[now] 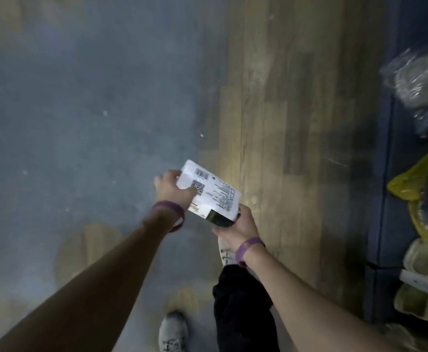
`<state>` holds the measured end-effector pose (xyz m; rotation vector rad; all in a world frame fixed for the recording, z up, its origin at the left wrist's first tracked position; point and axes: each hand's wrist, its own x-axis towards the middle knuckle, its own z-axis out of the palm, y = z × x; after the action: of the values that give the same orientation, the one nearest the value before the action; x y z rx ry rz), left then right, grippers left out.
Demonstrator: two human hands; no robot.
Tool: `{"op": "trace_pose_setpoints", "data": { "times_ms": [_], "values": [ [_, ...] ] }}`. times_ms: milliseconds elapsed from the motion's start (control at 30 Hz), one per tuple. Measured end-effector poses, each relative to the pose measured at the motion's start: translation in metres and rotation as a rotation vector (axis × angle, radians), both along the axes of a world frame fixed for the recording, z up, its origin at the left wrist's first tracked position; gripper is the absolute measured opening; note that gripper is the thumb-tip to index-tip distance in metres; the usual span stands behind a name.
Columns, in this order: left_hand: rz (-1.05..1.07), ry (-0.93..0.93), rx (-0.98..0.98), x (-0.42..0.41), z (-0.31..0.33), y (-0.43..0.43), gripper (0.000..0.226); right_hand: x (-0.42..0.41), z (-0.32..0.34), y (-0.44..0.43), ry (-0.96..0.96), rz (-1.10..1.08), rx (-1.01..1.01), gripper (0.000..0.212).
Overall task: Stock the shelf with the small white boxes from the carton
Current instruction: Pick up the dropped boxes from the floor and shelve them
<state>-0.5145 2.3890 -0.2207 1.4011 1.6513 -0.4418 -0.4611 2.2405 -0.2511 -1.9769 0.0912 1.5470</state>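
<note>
A small white box (214, 193) with a barcode, printed text and a dark end panel is held between both hands above the floor, near the middle of the view. My left hand (173, 190) grips its far left end, fingers curled over the edge. My right hand (238, 228) holds the near dark end from below. Both wrists wear purple bands. The carton is out of view.
Below lie a grey floor (81, 110) and wood-look planks (284, 110). A dark blue shelf unit (385, 174) runs down the right edge, holding plastic-wrapped goods (418, 82), a yellow bag (421, 196) and pale trays (426, 283). My shoes and a dark trouser leg show at the bottom.
</note>
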Motion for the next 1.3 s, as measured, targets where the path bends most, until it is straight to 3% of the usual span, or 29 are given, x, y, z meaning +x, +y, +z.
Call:
{"op": "trace_pose_setpoints", "data": {
  "times_ms": [67, 233, 300, 400, 467, 567, 667, 867, 1000, 1067, 1167, 1300],
  "values": [
    [-0.047, -0.075, 0.038, 0.032, 0.059, 0.013, 0.049, 0.021, 0.047, 0.011, -0.065, -0.101, 0.057, 0.038],
    [-0.171, -0.213, 0.151, 0.087, 0.196, 0.037, 0.054, 0.065, 0.164, 0.033, -0.216, -0.294, 0.191, 0.075],
    [-0.238, -0.244, 0.169, 0.101, 0.253, 0.04, 0.058, 0.077, 0.218, 0.032, -0.261, -0.252, 0.231, 0.087],
    [-0.304, -0.287, 0.117, 0.102, 0.328, 0.038, 0.072, 0.095, 0.299, 0.014, -0.335, -0.122, 0.217, 0.067],
    [-0.338, -0.326, 0.11, 0.094, 0.374, 0.034, 0.059, 0.108, 0.356, -0.001, -0.278, -0.073, 0.226, 0.051],
    [-0.376, -0.408, 0.062, 0.076, 0.443, 0.022, 0.045, 0.111, 0.431, -0.028, -0.135, -0.014, 0.235, 0.052],
    [-0.426, -0.498, 0.021, 0.051, 0.501, 0.007, 0.044, 0.093, 0.493, -0.058, -0.151, -0.055, 0.274, 0.055],
    [-0.57, -0.683, -0.107, -0.01, 0.594, -0.041, 0.051, 0.02, 0.588, -0.121, -0.174, -0.451, 0.415, 0.031],
    [-0.823, -0.716, -0.094, -0.023, 0.652, -0.083, 0.037, -0.02, 0.648, -0.177, -0.246, -0.611, 0.498, 0.053],
    [-0.862, -0.786, -0.06, -0.023, 0.675, -0.107, 0.034, -0.037, 0.676, -0.208, -0.304, -0.681, 0.548, 0.042],
    [-0.842, -0.948, -0.07, -0.029, 0.712, -0.166, 0.023, -0.062, 0.705, -0.256, -0.395, -0.781, 0.545, 0.055],
    [-1.034, -0.989, -0.286, -0.036, 0.735, -0.267, 0.014, -0.101, 0.726, -0.321, -0.414, -0.939, 0.701, 0.072]
  ]
}}
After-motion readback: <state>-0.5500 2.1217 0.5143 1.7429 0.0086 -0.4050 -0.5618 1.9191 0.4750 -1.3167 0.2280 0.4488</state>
